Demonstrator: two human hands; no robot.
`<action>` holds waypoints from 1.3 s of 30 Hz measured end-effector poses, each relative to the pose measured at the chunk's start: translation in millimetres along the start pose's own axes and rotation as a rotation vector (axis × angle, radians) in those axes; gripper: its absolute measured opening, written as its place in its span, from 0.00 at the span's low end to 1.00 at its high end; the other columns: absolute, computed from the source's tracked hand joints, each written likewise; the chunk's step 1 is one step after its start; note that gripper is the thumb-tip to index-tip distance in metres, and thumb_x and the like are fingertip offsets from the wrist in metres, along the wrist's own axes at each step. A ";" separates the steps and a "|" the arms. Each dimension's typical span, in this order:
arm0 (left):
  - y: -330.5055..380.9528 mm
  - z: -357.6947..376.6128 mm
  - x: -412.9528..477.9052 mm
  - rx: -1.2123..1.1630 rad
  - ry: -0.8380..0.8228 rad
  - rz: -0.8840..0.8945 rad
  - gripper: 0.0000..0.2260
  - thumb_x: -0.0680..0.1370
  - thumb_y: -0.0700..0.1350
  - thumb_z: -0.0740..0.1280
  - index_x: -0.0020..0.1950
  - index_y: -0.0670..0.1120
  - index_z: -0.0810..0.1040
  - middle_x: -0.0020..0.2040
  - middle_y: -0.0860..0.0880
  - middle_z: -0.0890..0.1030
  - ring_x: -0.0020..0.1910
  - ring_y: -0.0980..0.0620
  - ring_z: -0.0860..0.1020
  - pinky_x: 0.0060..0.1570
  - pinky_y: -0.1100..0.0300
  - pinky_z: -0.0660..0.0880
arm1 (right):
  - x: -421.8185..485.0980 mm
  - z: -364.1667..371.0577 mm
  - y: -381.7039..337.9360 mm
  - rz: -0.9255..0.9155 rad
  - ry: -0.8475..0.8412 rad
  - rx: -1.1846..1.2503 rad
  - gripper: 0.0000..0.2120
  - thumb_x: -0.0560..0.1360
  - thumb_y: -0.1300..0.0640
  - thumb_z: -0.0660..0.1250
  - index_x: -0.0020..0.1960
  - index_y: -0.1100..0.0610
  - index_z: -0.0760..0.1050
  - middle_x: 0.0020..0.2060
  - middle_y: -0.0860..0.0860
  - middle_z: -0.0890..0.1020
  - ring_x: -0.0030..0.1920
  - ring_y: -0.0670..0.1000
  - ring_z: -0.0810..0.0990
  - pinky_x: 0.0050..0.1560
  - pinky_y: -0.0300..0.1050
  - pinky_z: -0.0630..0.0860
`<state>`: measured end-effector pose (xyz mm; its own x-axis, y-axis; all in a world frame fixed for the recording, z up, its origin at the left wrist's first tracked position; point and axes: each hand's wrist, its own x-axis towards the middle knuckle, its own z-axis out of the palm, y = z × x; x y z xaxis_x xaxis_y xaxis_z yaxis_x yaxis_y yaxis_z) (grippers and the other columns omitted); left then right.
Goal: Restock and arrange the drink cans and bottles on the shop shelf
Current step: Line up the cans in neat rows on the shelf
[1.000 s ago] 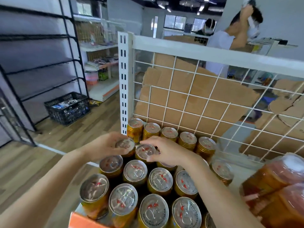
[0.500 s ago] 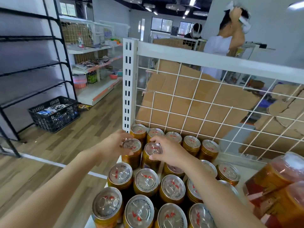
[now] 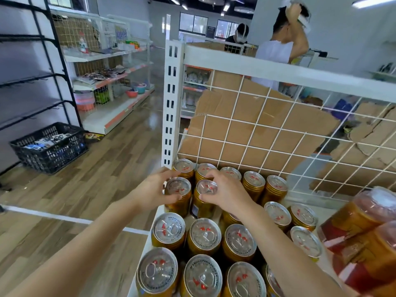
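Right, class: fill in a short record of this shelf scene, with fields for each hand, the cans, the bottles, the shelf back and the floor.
left hand: grips top of left can, second row from back
right hand: grips top of right can, next to it
other cans: upright in rows, gold sides, silver lids
bottles: wrapped pack at right edge, amber drink
back: white wire panel, cardboard behind it
floor: black crate at left

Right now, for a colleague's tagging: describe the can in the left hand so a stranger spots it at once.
Find the white slotted post at the back left; the corner can stands at its foot. The wanted can is just in front of it. Only it has the left hand gripping its rim; its neighbour is in the right hand.
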<state>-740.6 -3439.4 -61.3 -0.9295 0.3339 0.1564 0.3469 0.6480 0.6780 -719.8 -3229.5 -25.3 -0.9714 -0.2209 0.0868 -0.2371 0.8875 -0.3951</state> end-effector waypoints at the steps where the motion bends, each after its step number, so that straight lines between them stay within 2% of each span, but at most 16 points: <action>1: 0.7 1.4 0.7 0.014 0.012 0.003 0.29 0.70 0.47 0.74 0.69 0.47 0.69 0.57 0.52 0.72 0.53 0.56 0.73 0.50 0.67 0.72 | -0.3 0.7 -0.8 0.026 0.022 -0.008 0.30 0.70 0.44 0.71 0.68 0.51 0.66 0.64 0.49 0.74 0.61 0.50 0.73 0.53 0.41 0.69; 6: 7.0 7.2 1.9 0.017 0.051 -0.001 0.30 0.70 0.48 0.74 0.70 0.48 0.68 0.56 0.53 0.71 0.54 0.56 0.71 0.53 0.65 0.69 | -1.6 5.7 -2.2 0.084 0.067 -0.060 0.31 0.69 0.39 0.70 0.67 0.51 0.67 0.62 0.50 0.74 0.60 0.51 0.73 0.51 0.43 0.70; 9: 5.8 7.2 0.6 -0.019 0.049 -0.005 0.29 0.70 0.48 0.75 0.69 0.48 0.69 0.54 0.54 0.70 0.53 0.57 0.71 0.48 0.69 0.67 | -1.6 4.7 2.1 0.014 -0.017 0.019 0.30 0.70 0.45 0.71 0.68 0.51 0.66 0.65 0.49 0.70 0.64 0.50 0.70 0.56 0.43 0.68; 12: -1.9 4.7 -0.8 -0.069 -0.012 -0.025 0.31 0.68 0.47 0.76 0.67 0.49 0.69 0.56 0.55 0.71 0.54 0.55 0.73 0.46 0.70 0.71 | -2.0 0.0 3.9 -0.028 -0.062 0.051 0.29 0.71 0.53 0.72 0.69 0.51 0.65 0.67 0.49 0.69 0.64 0.49 0.69 0.59 0.41 0.67; 16: -9.0 6.1 -2.1 -0.117 -0.033 -0.057 0.27 0.66 0.46 0.77 0.61 0.52 0.70 0.55 0.52 0.77 0.53 0.54 0.76 0.54 0.56 0.76 | -1.4 0.9 4.8 -0.006 -0.019 0.061 0.29 0.70 0.51 0.73 0.67 0.50 0.66 0.63 0.48 0.72 0.60 0.48 0.72 0.54 0.41 0.69; 19: -10.3 8.2 -2.0 -0.119 0.029 -0.062 0.25 0.65 0.46 0.78 0.58 0.51 0.71 0.52 0.52 0.78 0.50 0.54 0.77 0.51 0.55 0.77 | -0.6 5.3 6.2 0.043 0.039 0.057 0.29 0.68 0.45 0.73 0.65 0.48 0.67 0.59 0.46 0.74 0.56 0.47 0.74 0.49 0.42 0.70; 22: -14.9 9.4 0.1 -0.133 0.070 -0.099 0.26 0.64 0.48 0.79 0.58 0.50 0.72 0.51 0.52 0.79 0.49 0.53 0.78 0.49 0.53 0.78 | -0.7 8.3 7.5 0.045 0.061 0.065 0.29 0.67 0.43 0.72 0.65 0.47 0.67 0.58 0.45 0.73 0.57 0.46 0.73 0.50 0.44 0.70; 27: -17.1 7.4 7.4 -0.158 0.032 -0.120 0.28 0.64 0.47 0.79 0.59 0.50 0.72 0.53 0.51 0.79 0.51 0.53 0.78 0.51 0.52 0.78 | -2.2 7.4 19.6 -0.069 -0.091 0.244 0.26 0.70 0.54 0.73 0.66 0.46 0.68 0.66 0.44 0.70 0.66 0.46 0.67 0.64 0.44 0.65; 30: -16.3 7.0 8.7 -0.166 0.026 -0.131 0.28 0.62 0.48 0.79 0.59 0.50 0.72 0.53 0.51 0.78 0.51 0.53 0.77 0.50 0.51 0.79 | -2.0 6.5 21.4 -0.074 -0.090 0.236 0.27 0.71 0.56 0.73 0.66 0.45 0.68 0.66 0.44 0.70 0.65 0.45 0.68 0.62 0.40 0.64; 33: -14.6 9.6 8.7 -0.157 0.043 -0.127 0.28 0.62 0.49 0.80 0.57 0.50 0.72 0.52 0.52 0.78 0.51 0.54 0.77 0.50 0.51 0.79 | -1.1 6.3 18.8 -0.067 -0.065 0.210 0.29 0.69 0.53 0.74 0.67 0.45 0.67 0.63 0.43 0.72 0.58 0.41 0.69 0.56 0.38 0.65; 36: -13.9 10.7 9.4 -0.155 0.036 -0.120 0.28 0.62 0.50 0.79 0.58 0.50 0.72 0.53 0.52 0.77 0.51 0.54 0.77 0.49 0.51 0.79 | -0.1 9.6 16.8 -0.027 0.006 0.159 0.31 0.66 0.46 0.75 0.65 0.46 0.67 0.57 0.42 0.72 0.52 0.41 0.69 0.51 0.41 0.69; 39: -16.1 9.7 8.6 -0.166 0.016 -0.109 0.28 0.62 0.50 0.79 0.58 0.51 0.71 0.54 0.53 0.77 0.51 0.54 0.77 0.49 0.50 0.78 | -1.0 10.5 17.5 -0.026 0.007 0.188 0.31 0.65 0.46 0.76 0.65 0.46 0.67 0.57 0.41 0.70 0.54 0.40 0.69 0.53 0.43 0.70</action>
<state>-752.9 -3440.3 -77.9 -0.9629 0.2559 0.0860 0.2197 0.5577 0.8004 -722.9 -3218.0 -41.9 -0.9652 -0.2393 0.1053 -0.2566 0.7902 -0.5566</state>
